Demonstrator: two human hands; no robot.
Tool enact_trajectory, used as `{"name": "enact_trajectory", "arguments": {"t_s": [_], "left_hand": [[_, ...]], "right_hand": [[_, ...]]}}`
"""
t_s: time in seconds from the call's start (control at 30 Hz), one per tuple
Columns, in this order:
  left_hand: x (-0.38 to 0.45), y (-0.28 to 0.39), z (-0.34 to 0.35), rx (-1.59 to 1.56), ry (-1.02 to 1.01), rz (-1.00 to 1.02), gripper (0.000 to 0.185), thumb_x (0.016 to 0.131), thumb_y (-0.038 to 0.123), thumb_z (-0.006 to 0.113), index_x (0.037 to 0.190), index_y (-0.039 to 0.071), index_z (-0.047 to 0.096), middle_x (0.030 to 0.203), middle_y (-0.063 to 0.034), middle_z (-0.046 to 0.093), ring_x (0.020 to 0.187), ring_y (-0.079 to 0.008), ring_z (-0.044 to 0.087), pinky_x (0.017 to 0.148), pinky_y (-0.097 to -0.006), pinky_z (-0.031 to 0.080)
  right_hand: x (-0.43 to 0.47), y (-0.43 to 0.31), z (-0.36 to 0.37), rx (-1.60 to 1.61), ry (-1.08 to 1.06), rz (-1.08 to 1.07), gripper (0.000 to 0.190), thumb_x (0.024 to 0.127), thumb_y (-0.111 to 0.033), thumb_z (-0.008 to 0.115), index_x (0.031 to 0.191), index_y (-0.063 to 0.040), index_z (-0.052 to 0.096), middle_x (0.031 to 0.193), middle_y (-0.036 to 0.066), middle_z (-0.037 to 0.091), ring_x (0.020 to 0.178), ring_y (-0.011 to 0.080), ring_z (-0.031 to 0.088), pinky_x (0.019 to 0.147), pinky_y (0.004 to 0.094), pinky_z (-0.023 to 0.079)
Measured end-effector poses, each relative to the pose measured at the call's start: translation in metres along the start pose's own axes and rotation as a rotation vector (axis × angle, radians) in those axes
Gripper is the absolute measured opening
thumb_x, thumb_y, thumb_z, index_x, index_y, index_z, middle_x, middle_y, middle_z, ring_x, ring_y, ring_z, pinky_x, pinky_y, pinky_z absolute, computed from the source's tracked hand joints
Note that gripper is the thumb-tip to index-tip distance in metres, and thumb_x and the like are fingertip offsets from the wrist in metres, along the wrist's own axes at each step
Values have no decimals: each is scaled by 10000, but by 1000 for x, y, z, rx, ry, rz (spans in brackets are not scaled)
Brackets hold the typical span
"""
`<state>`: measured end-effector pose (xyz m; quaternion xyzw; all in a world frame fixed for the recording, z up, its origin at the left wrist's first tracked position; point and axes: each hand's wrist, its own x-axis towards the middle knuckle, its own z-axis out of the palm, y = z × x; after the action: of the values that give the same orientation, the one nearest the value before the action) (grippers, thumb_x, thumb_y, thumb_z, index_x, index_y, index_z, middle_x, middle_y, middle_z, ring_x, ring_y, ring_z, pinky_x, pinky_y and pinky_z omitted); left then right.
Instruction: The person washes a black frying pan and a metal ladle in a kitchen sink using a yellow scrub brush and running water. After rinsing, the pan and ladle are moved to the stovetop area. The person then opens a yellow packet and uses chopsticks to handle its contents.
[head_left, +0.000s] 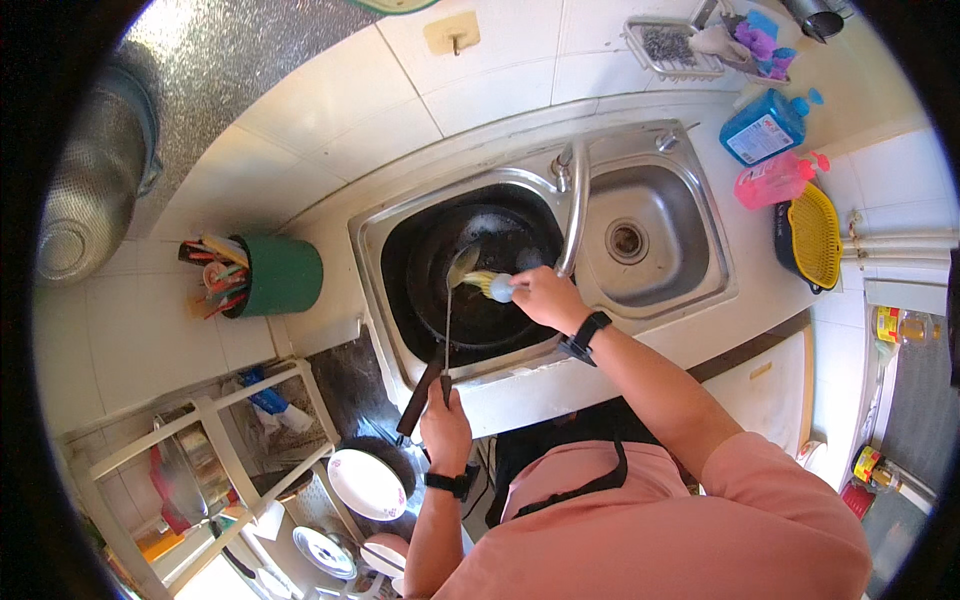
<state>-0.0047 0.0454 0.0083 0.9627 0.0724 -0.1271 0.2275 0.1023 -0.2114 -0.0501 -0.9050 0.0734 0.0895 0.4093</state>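
A black wok (487, 217) lies in the left basin of the steel double sink (367, 255), its dark handle (420, 397) sticking out over the front rim. My left hand (448, 431) is closed around the dark handle of a long metal ladle (448, 322), whose bowl is over the wok. With my right hand (550, 298) I grip a dish brush (491, 285) with a pale round head and yellowish bristles, beside the ladle's bowl. The brush's grip is mostly hidden by my fingers.
The faucet (579, 202) arches between the basins, close to my right hand. At right stand a blue soap bottle (761, 127), a pink pump bottle (772, 180) and a yellow basket (817, 236). A green utensil holder (285, 276) is left of the sink; a white plate (367, 484) sits below it.
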Motion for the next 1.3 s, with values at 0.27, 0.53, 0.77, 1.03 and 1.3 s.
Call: {"name": "enact_trajectory", "arguments": {"t_s": [0.27, 0.53, 0.77, 1.03, 1.3], "left_hand": [[-8, 0, 7, 22, 3, 18, 431, 1034, 234, 595, 1408, 24, 550, 912, -292, 723, 835, -472, 711, 732, -536, 568], [-8, 5, 8, -2, -34, -38, 414, 1034, 221, 591, 1403, 37, 552, 932, -294, 723, 840, -472, 712, 718, -539, 565], [-9, 4, 5, -103, -11, -20, 400, 1037, 214, 594, 1387, 25, 559, 964, -308, 718, 876, -489, 705, 738, -535, 565], [-7, -21, -53, -96, 112, -202, 271, 992, 206, 686, 1105, -16, 580, 918, -275, 684, 852, -448, 699, 732, -493, 544], [-21, -83, -22, -47, 225, -67, 341, 882, 123, 765, 1145, -24, 606, 1110, -202, 679, 1012, -418, 658, 870, -474, 522]], "right_hand": [[-8, 17, 9, 87, -39, -44, 299, 923, -258, 638, 1125, -95, 786, 906, 234, 734, 771, 380, 719, 715, 434, 576], [-11, 3, -3, 36, -115, 19, 327, 956, -301, 621, 1148, -84, 771, 898, 203, 744, 781, 391, 713, 741, 448, 566], [-10, -4, -7, 98, -130, 49, 317, 933, -284, 628, 1109, -73, 786, 851, 219, 739, 768, 393, 718, 750, 481, 576], [17, 26, 19, -406, -141, -117, 292, 935, -115, 606, 1191, -51, 731, 928, 195, 741, 876, 371, 729, 764, 483, 593], [15, 13, 48, -538, -360, -210, 173, 859, -202, 723, 1002, -107, 747, 849, 177, 737, 833, 397, 723, 755, 519, 571]]}}
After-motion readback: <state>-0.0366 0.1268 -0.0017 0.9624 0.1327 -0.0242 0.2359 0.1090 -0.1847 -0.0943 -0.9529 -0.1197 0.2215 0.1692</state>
